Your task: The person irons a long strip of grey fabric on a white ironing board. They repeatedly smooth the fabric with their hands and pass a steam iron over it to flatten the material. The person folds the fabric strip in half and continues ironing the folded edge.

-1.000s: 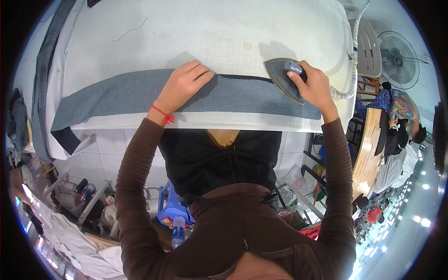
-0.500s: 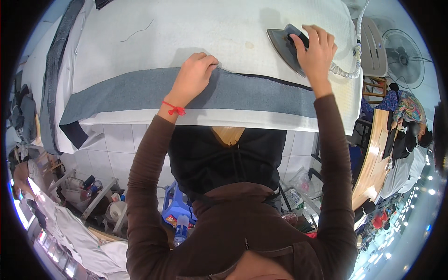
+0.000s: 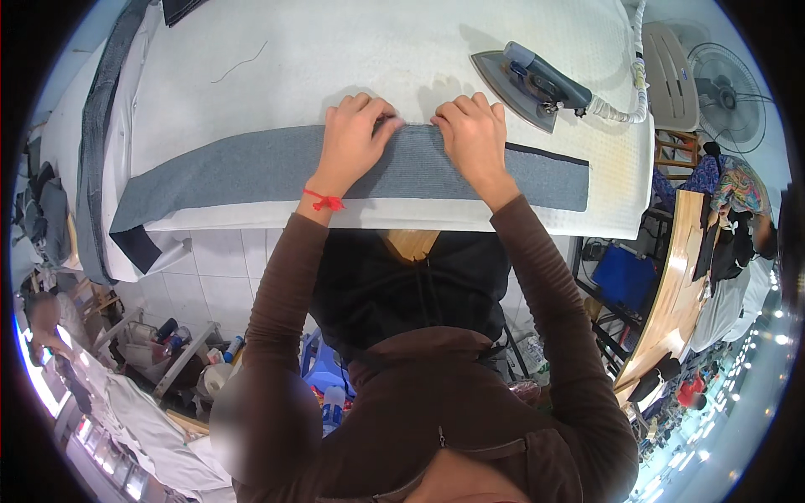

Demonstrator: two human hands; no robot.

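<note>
A long grey-blue fabric strip (image 3: pixel 243 172) lies across the white padded table (image 3: pixel 335 50), along its near edge. Its left end hangs over the edge, showing a dark side. My left hand (image 3: pixel 356 138) pinches the strip's far edge near the middle. A short gap to the right, my right hand (image 3: pixel 476 142) grips the same edge between thumb and fingers. Beyond my right hand a steam iron (image 3: pixel 537 84) rests on the table, held by nobody. To the right of that hand, a narrow dark band shows along the strip's far edge.
A white-wrapped hose (image 3: pixel 625 111) runs from the iron up the table's right side. Dark fabric (image 3: pixel 96 159) drapes over the left side. A loose thread (image 3: pixel 241 64) lies further back. Right of the table are a fan (image 3: pixel 728 96), a wooden bench (image 3: pixel 671 293) and another person (image 3: pixel 738 189).
My right hand has let go of the iron and come left and nearer, onto the strip's far edge. The left hand stays at that edge, almost in the same place.
</note>
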